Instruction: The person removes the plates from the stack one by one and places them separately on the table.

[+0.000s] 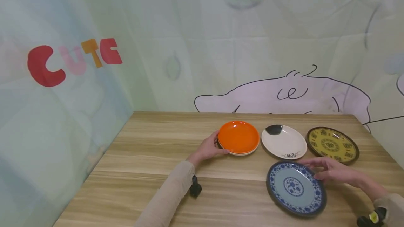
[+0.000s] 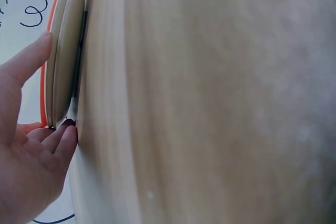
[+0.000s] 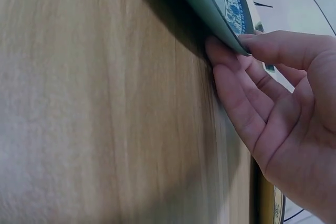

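Note:
An orange plate lies on a pale plate, of which only the rim shows in the head view. My left hand holds the left side of this stack, its thumb on the near rim and its fingers at the edge. The blue plate has a flowered border and sits nearer, its right edge pinched by my right hand. In the right wrist view the thumb lies over that plate's rim with fingers beneath; the held edge is off the table.
A white plate with a dark patch lies right of the orange one. Beyond it, to the right, is a yellow-green patterned plate with a dark rim. The wooden table meets a printed cloth backdrop behind and at left.

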The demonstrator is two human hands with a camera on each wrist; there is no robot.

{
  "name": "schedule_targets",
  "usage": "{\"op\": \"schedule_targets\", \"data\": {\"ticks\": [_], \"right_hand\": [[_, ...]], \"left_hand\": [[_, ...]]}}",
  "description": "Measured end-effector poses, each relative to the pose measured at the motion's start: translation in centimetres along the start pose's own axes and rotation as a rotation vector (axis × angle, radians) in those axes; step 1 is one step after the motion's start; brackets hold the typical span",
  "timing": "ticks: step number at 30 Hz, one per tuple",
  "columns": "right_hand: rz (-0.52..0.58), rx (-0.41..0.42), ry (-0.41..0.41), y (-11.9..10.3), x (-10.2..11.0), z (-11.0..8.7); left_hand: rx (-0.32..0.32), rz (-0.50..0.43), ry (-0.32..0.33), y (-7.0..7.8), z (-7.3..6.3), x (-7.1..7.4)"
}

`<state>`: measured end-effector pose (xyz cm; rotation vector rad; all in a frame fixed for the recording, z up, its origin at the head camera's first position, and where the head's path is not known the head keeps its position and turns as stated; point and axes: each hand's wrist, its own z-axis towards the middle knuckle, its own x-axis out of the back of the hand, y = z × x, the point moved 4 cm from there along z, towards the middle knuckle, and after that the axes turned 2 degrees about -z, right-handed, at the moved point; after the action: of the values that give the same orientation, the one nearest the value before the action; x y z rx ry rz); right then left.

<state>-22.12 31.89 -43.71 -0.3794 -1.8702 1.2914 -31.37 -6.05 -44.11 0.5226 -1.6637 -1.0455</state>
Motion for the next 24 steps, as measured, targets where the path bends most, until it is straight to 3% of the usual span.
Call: {"op": "schedule_targets", "data": {"ticks": [16, 24], "right_hand": [[0.015, -0.05, -0.014, 0.03, 0.26, 0.24], [-0.04, -0.136, 0.052, -0.51, 0.73, 0.54]], "left_hand": [[-0.008, -0.004, 0.002, -0.11, 0.14, -0.02], [0.003, -0.012, 0.004, 0.03, 0.03, 0.07]]}}
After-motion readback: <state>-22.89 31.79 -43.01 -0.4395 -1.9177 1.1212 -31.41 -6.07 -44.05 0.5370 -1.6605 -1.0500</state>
